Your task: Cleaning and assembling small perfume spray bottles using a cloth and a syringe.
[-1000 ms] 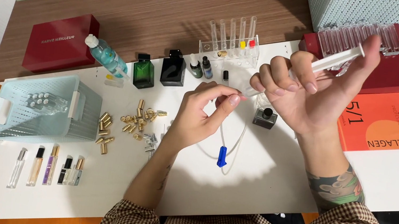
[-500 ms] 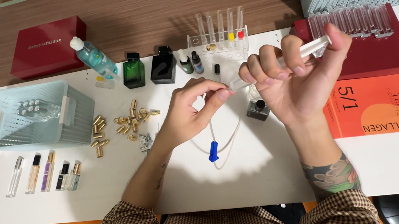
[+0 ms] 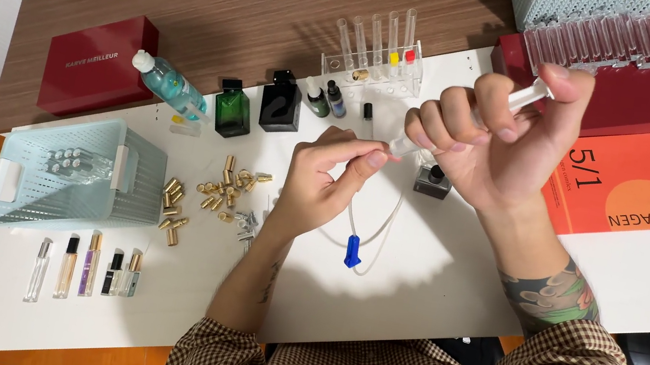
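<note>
Clear plastic syringe (image 3: 524,95) gripped in right hand (image 3: 498,146) above desk's (image 3: 426,314) far edge, thumb on plunger; tube (image 3: 374,230) end pinched by left hand (image 3: 321,182) at nozzle; mating step, demanding steady alignment.

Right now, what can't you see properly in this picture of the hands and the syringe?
- Head view: the syringe barrel is mostly hidden inside the right hand, so any liquid in it cannot be seen.
- Where the thin tube meets the syringe tip is covered by the left hand fingers.
- The grey basket is cut off by the top edge.
</note>
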